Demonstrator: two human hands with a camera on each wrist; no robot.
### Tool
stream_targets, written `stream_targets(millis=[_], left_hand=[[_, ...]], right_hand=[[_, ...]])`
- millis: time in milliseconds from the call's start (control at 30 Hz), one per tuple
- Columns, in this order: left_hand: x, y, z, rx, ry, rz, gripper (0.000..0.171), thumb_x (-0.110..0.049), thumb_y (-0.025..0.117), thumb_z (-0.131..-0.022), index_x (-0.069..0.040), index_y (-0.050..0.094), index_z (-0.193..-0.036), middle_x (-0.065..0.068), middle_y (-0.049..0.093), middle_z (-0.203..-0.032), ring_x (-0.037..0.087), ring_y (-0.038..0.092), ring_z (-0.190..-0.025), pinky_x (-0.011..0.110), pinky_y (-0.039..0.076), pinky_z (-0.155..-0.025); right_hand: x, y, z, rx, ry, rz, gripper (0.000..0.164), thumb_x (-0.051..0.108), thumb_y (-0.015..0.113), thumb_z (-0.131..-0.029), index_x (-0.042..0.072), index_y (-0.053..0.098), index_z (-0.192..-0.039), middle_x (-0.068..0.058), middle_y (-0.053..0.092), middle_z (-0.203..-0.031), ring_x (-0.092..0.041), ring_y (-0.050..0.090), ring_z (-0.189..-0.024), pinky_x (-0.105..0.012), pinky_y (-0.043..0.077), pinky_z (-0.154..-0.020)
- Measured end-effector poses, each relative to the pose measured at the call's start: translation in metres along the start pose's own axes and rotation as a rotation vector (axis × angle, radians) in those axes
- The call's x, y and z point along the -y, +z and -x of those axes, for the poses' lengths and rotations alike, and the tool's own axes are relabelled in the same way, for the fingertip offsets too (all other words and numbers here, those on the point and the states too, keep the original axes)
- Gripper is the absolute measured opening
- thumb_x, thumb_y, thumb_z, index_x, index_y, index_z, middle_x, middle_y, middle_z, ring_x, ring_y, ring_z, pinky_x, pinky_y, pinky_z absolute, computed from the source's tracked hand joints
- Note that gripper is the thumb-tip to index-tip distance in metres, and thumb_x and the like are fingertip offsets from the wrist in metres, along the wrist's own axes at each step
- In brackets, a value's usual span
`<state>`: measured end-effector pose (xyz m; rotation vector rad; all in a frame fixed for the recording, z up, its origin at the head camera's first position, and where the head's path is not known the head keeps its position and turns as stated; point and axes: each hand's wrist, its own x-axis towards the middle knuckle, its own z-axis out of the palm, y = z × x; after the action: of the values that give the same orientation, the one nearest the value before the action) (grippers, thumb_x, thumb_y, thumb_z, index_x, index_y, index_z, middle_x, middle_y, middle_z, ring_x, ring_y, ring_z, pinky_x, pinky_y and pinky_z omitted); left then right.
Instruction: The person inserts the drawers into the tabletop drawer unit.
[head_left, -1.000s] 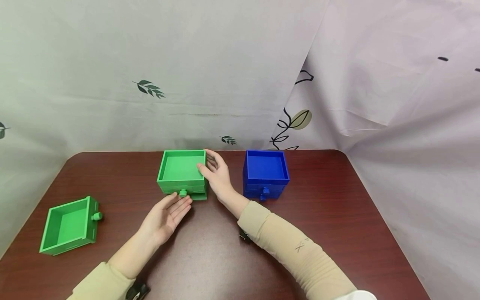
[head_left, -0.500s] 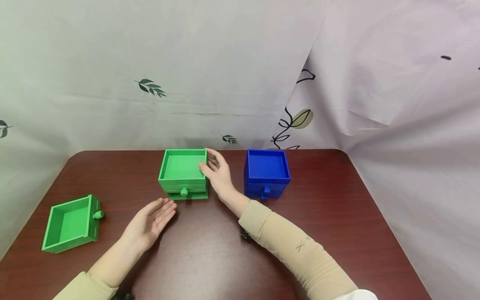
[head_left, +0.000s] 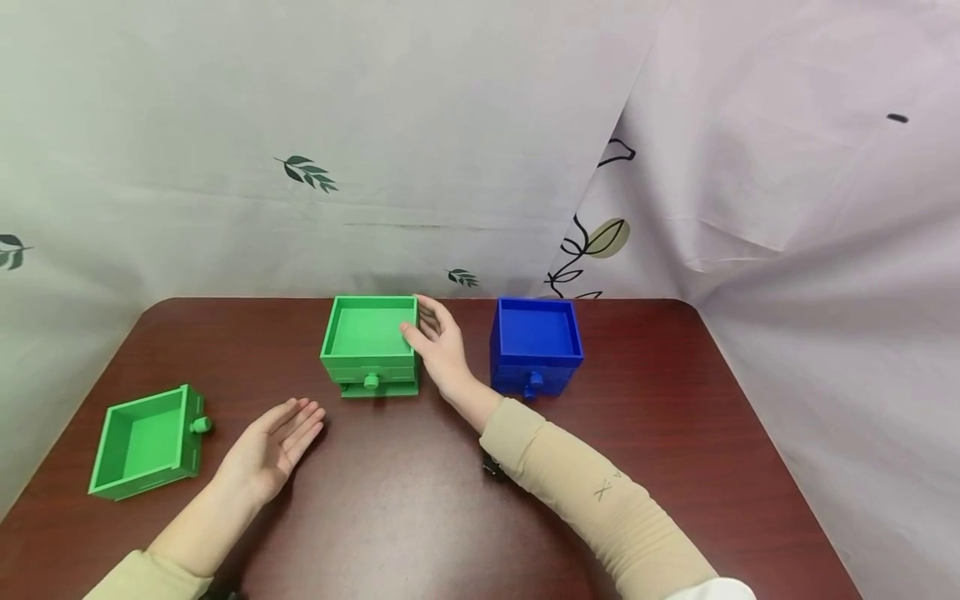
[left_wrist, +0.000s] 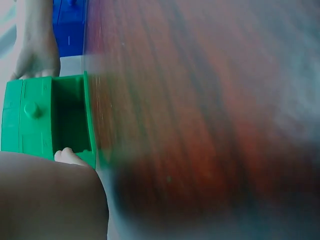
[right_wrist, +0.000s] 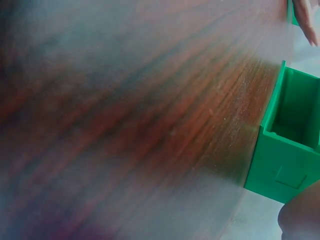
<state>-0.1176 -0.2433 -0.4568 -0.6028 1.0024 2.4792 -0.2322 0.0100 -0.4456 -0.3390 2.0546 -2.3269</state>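
A small green drawer cabinet (head_left: 371, 368) stands near the table's back edge, with a tray-like top and one round front knob. Below that knob its lower slot (left_wrist: 70, 117) gapes without a drawer, as both wrist views show. My right hand (head_left: 442, 346) holds the cabinet's right side, thumb on the top rim and fingers along the side wall. My left hand (head_left: 266, 446) is apart from it, palm turned up and fingers extended, holding nothing. Left of that hand lies a loose green drawer (head_left: 146, 442), its hollow facing up and its knob pointing right.
A blue drawer cabinet (head_left: 536, 367) with two knobs stands right of the green one. The dark red-brown table (head_left: 420, 500) ends at a pale cloth backdrop (head_left: 450, 150) printed with leaves.
My left hand has drawn back from the front of the green cabinet, down and left toward the loose drawer. My right hand keeps its hold on the cabinet.
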Motion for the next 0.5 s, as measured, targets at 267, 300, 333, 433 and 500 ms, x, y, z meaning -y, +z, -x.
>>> stream_targets(millis=[267,300,333,433,500], left_hand=[[-0.006,-0.014,0.003,0.007,-0.014,0.156,0.039,-0.024,0.045,-0.114,-0.007,0.074,-0.096,0.005,0.079,-0.103,0.017,0.079,-0.098,0.025,0.063,-0.100],[-0.007,-0.015,0.004,0.002,-0.019,0.185,0.040,-0.025,0.045,-0.114,-0.005,0.075,-0.095,0.006,0.079,-0.103,0.018,0.079,-0.098,0.025,0.063,-0.101],[-0.007,-0.016,0.004,-0.006,-0.023,0.211,0.041,-0.025,0.045,-0.114,-0.004,0.075,-0.095,0.007,0.079,-0.102,0.019,0.079,-0.098,0.026,0.062,-0.102],[-0.010,-0.020,0.006,-0.028,-0.028,0.281,0.042,-0.026,0.046,-0.114,-0.003,0.074,-0.094,0.009,0.079,-0.101,0.020,0.079,-0.098,0.027,0.061,-0.105],[-0.012,-0.022,0.007,-0.040,-0.027,0.318,0.042,-0.027,0.046,-0.114,-0.002,0.074,-0.093,0.010,0.079,-0.100,0.021,0.079,-0.098,0.026,0.059,-0.108]], right_hand=[[0.001,-0.001,0.000,-0.006,0.001,-0.005,0.057,0.001,0.064,-0.102,-0.003,0.045,-0.155,-0.024,0.050,-0.156,-0.036,0.047,-0.150,-0.041,0.039,-0.131],[0.001,-0.001,0.001,-0.007,0.000,-0.005,0.057,0.001,0.064,-0.102,-0.003,0.045,-0.155,-0.024,0.050,-0.156,-0.036,0.047,-0.150,-0.042,0.039,-0.131],[0.002,-0.001,0.001,-0.009,0.000,-0.005,0.056,0.002,0.064,-0.102,-0.003,0.046,-0.155,-0.024,0.050,-0.156,-0.036,0.047,-0.150,-0.042,0.039,-0.131],[0.003,-0.002,0.002,-0.009,0.001,-0.004,0.056,0.002,0.064,-0.102,-0.002,0.046,-0.155,-0.024,0.050,-0.156,-0.036,0.047,-0.150,-0.042,0.039,-0.131],[0.003,-0.002,0.002,-0.006,0.003,-0.005,0.056,0.003,0.064,-0.103,-0.003,0.045,-0.155,-0.024,0.050,-0.156,-0.037,0.046,-0.150,-0.042,0.039,-0.131]])
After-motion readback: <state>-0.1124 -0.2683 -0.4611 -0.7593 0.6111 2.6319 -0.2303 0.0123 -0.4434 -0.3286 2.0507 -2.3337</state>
